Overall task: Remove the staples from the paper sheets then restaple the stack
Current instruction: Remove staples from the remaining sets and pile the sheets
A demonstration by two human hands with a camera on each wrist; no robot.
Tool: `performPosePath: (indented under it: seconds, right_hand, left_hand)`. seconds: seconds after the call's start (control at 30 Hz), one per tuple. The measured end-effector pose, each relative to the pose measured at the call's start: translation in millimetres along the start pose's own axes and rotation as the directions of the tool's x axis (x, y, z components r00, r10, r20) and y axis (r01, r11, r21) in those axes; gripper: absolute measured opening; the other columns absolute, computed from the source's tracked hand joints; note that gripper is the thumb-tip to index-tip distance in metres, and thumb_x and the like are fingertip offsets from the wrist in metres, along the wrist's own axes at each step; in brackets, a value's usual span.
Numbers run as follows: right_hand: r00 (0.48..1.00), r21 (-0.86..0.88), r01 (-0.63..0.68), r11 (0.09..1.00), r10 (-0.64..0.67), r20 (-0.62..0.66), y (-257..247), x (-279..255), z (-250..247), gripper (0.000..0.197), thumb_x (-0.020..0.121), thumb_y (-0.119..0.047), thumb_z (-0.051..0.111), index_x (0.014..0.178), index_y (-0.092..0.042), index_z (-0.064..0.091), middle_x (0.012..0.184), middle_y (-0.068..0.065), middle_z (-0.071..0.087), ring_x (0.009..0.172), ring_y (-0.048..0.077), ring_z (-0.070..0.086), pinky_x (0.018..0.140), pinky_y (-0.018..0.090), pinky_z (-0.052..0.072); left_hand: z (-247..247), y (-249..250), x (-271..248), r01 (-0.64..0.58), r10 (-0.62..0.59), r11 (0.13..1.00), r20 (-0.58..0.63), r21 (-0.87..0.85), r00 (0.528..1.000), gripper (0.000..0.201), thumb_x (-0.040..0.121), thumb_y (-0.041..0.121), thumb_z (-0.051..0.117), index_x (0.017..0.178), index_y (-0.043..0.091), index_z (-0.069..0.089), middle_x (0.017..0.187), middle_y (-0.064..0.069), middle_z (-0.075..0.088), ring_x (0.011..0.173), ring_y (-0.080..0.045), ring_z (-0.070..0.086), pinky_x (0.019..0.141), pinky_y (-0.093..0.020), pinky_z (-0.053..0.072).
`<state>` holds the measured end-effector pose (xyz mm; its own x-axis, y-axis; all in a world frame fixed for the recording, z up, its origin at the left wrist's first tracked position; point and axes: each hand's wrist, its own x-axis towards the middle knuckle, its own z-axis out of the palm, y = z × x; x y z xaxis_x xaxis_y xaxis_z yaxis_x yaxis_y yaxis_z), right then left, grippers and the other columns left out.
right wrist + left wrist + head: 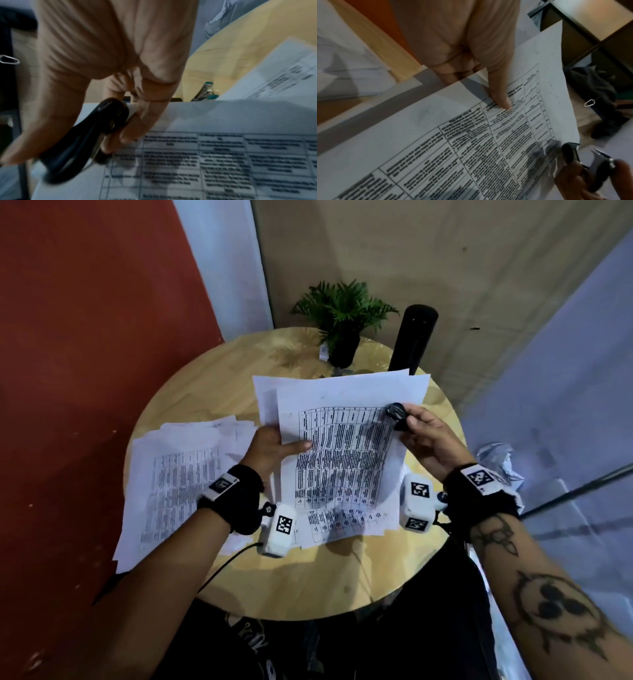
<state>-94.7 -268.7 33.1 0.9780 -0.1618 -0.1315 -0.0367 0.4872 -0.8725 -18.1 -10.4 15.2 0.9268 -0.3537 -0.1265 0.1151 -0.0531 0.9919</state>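
Head view: we see the left hand (pixel 270 448) pinching the left edge of the printed paper sheets (pixel 342 460), thumb on top, fingers hidden under, sheets held up above the round wooden worktop (pixel 205 392). The right hand (pixel 424 440) grips a black staple remover (pixel 397 414) at the sheets' upper right corner. A loose pile of printed pages (pixel 178 477) lies on the worktop to the left; a potted plant (pixel 342 320) and a black cylinder (pixel 414 337) stand at the far edge; crumpled paper (pixel 496 457) sits off to the right. Left wrist view: thumb (pixel 500 97) presses on the table print of the sheets (pixel 453 148); staple remover (pixel 583 161) sits at the far corner, metal claws showing. Right wrist view: fingers (pixel 142 121) curl round the staple remover (pixel 85 142), touching the sheets (pixel 223 155) at their edge; a teal-tipped stapler (pixel 205 92) lies on the worktop beyond; blurred, so we can't tell if a staple is caught.
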Motion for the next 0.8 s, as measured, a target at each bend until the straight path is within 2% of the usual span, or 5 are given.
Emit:
performPosePath:
  seconds: [0.2, 0.4, 0.53, 0.63, 0.8]
  right_hand:
    - [0.991, -0.031, 0.028, 0.999, -0.024, 0.129, -28.4, -9.6, 13.5, 0.054, 0.031, -0.038, 0.094, 0.08, -0.023, 0.077, 0.085, -0.006, 0.074, 0.075, 0.005, 0.068, 0.066, 0.015, 0.053]
    - [0.983, -0.034, 0.084, 0.996, -0.077, 0.167, -47.2, -28.1, 25.0, 0.058, 0.031, -0.039, 0.095, 0.084, -0.023, 0.076, 0.09, -0.004, 0.074, 0.08, 0.008, 0.068, 0.068, 0.017, 0.054]
    - [0.967, -0.028, 0.119, 0.993, -0.109, 0.229, -64.3, -41.0, 37.6, 0.058, 0.03, -0.037, 0.095, 0.083, -0.022, 0.077, 0.089, -0.001, 0.074, 0.076, 0.009, 0.069, 0.066, 0.018, 0.054]
    - [0.952, -0.031, 0.139, 0.99, -0.125, 0.278, -75.6, -50.8, 44.8, 0.059, 0.031, -0.036, 0.095, 0.085, -0.021, 0.077, 0.09, 0.0, 0.074, 0.079, 0.009, 0.069, 0.069, 0.019, 0.055]
    - [0.938, -0.027, 0.171, 0.985, -0.154, 0.312, -91.3, -66.2, 48.8, 0.059, 0.033, -0.036, 0.095, 0.086, -0.021, 0.076, 0.093, 0.001, 0.074, 0.085, 0.01, 0.069, 0.074, 0.02, 0.054]
  left_hand:
    - [-13.7, 25.4, -15.7, -0.075, 0.074, 0.997, 0.075, 0.007, 0.994, 0.031, 0.072, -0.017, 0.066, 0.088, 0.01, 0.07, 0.078, 0.013, 0.073, 0.076, 0.0, 0.068, 0.07, -0.015, 0.052]
    - [-33.1, 56.5, -19.3, -0.222, 0.246, 0.969, -0.425, 0.105, 0.871, 0.034, 0.065, 0.016, 0.083, 0.087, 0.023, 0.058, 0.095, 0.007, 0.062, 0.089, -0.011, 0.055, 0.073, -0.015, 0.044]
    - [-31.3, 91.7, -19.3, -0.335, 0.394, 0.907, -0.233, 0.256, 0.889, 0.088, 0.057, 0.027, 0.087, 0.129, 0.021, 0.038, 0.124, -0.001, 0.047, 0.113, -0.012, 0.044, 0.087, -0.004, 0.036]
    - [-27.5, 117.5, -20.8, -0.435, 0.524, 0.803, -0.136, 0.406, 0.841, 0.117, 0.042, 0.06, 0.084, 0.139, 0.024, 0.031, 0.136, -0.005, 0.041, 0.127, -0.014, 0.039, 0.106, -0.022, 0.032]
    - [-30.7, 157.5, -19.6, -0.475, 0.589, 0.549, 0.085, 0.688, 0.804, 0.089, 0.044, 0.075, 0.073, 0.118, 0.028, 0.06, 0.127, -0.002, 0.058, 0.121, -0.021, 0.05, 0.106, -0.041, 0.037]
